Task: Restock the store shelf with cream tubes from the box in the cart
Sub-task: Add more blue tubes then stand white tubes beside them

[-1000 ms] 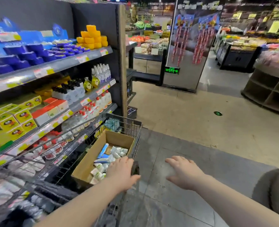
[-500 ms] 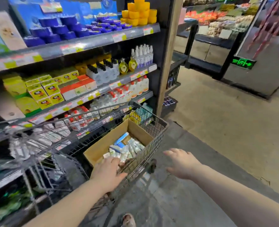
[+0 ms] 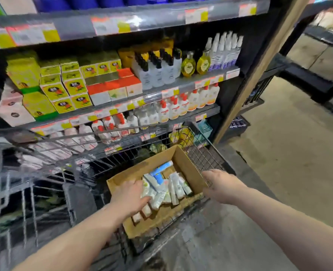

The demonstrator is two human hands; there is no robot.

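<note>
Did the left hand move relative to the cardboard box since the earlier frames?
Yes: the left hand went from the rim of the cart forward into the cardboard box, onto the cream tubes.

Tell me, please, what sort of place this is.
Probably a shop's toiletries aisle: grey shelves edged with price labels, rows of white bottles, a wire cart holding a brown cardboard box of white cream tubes.

- A tall wooden post (image 3: 263, 71) is seen at the right.
- Right of the post, a pale tan floor (image 3: 290, 153) is laid.
- In front of the post, grey floor tiles (image 3: 220, 235) are seen.
- Behind the post, a dark low counter (image 3: 306, 81) is set.
- The room is dimly lit.
</note>
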